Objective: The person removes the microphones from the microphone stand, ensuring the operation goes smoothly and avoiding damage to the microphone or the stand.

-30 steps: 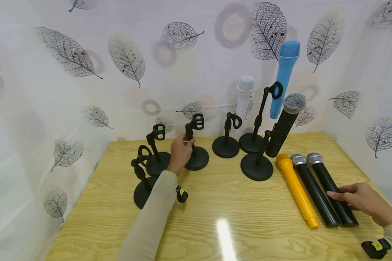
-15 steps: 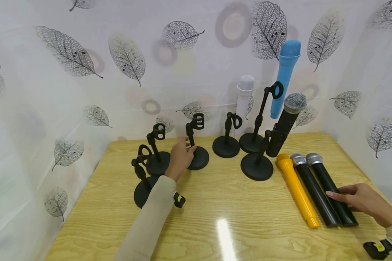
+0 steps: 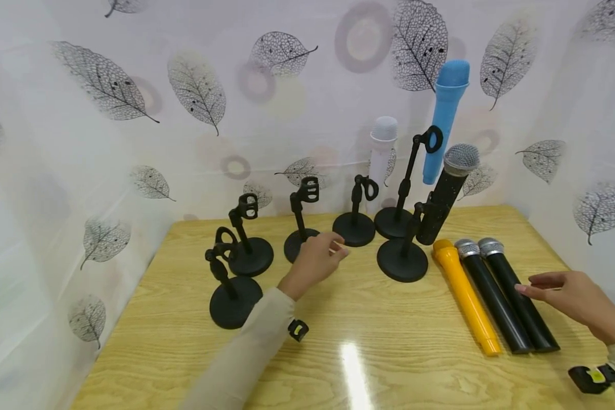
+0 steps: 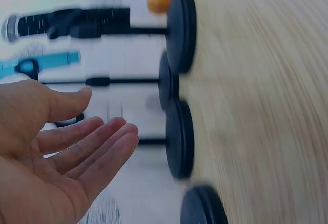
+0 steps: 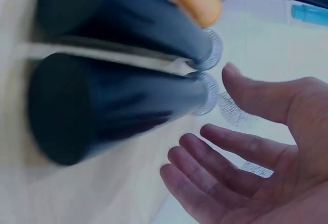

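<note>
Black round-based mic stand [image 3: 299, 225] at frame centre, base partly hidden behind left hand [image 3: 315, 263], fingers loose, holding nothing | right hand [image 3: 569, 293] lower right, fingers straight, hovering beside smooth black microphone [image 3: 517, 293] lying on glossy wooden table [image 3: 369, 341] | wrist views blurred

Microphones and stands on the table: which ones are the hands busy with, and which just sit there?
Busy with:
left hand by an empty stand
right hand over the black microphone

Just sitting:
yellow microphone
blue microphone
white microphone
</note>
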The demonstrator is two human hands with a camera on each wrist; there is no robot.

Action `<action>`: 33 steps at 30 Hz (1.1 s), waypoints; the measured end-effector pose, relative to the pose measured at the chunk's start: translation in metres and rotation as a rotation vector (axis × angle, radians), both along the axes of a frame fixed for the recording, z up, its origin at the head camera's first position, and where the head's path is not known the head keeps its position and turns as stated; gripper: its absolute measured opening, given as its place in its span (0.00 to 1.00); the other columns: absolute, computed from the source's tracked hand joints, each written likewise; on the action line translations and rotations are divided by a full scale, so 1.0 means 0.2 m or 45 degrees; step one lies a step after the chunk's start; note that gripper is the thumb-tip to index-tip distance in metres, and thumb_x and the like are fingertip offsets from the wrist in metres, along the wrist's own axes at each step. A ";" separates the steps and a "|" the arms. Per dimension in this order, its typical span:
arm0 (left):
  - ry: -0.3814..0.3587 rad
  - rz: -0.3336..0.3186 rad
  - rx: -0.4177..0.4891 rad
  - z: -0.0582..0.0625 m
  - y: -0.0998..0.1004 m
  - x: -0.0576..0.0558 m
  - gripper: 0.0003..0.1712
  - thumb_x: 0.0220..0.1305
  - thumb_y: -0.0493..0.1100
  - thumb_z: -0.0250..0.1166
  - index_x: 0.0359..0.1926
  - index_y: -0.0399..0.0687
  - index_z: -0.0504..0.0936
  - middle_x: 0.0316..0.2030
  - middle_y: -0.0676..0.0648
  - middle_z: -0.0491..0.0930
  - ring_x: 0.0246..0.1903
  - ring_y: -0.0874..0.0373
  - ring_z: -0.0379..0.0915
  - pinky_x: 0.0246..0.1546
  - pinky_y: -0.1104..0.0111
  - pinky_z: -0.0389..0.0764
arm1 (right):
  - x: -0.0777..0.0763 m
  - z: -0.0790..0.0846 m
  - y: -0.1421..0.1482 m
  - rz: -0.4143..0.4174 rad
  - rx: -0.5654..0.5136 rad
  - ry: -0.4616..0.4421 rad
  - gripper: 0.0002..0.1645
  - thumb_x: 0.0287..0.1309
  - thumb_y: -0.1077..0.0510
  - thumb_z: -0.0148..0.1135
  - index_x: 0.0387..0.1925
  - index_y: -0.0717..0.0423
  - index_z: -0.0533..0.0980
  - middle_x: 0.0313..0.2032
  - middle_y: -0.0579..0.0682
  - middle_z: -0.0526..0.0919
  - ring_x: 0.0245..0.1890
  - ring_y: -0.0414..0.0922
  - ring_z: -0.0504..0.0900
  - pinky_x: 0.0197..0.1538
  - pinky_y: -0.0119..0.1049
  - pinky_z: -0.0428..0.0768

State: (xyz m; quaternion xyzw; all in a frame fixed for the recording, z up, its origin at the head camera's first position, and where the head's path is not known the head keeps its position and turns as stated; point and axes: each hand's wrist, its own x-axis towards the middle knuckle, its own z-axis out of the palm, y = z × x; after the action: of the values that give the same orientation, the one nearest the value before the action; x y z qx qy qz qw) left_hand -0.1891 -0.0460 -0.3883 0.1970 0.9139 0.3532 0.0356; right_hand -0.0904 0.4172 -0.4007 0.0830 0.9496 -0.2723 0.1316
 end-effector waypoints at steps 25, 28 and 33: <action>0.141 -0.095 0.253 -0.04 0.70 -0.10 0.27 0.76 0.53 0.59 0.68 0.45 0.73 0.55 0.50 0.83 0.51 0.62 0.81 0.54 0.70 0.80 | -0.15 0.24 -0.48 0.230 -0.078 0.318 0.44 0.68 0.42 0.65 0.65 0.76 0.68 0.58 0.74 0.76 0.54 0.68 0.79 0.51 0.61 0.81; 0.183 -0.091 0.223 -0.05 0.71 -0.10 0.22 0.76 0.52 0.58 0.62 0.46 0.76 0.46 0.52 0.84 0.41 0.65 0.80 0.46 0.74 0.81 | -0.16 0.25 -0.50 0.239 -0.081 0.359 0.42 0.67 0.43 0.66 0.64 0.76 0.70 0.57 0.74 0.77 0.53 0.67 0.81 0.51 0.60 0.81; 0.227 -0.114 0.139 -0.04 0.70 -0.11 0.19 0.75 0.52 0.59 0.58 0.47 0.76 0.38 0.53 0.83 0.32 0.66 0.75 0.37 0.77 0.79 | -0.17 0.27 -0.55 0.236 -0.102 0.436 0.42 0.65 0.42 0.68 0.64 0.74 0.71 0.58 0.73 0.77 0.53 0.68 0.81 0.51 0.62 0.80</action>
State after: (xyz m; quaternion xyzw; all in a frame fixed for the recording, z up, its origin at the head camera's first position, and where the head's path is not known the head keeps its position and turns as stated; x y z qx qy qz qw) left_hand -0.2107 0.0937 -0.3956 0.2698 0.8832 0.3814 -0.0409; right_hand -0.1241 0.3077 -0.3468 -0.0576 0.9500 -0.3067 -0.0040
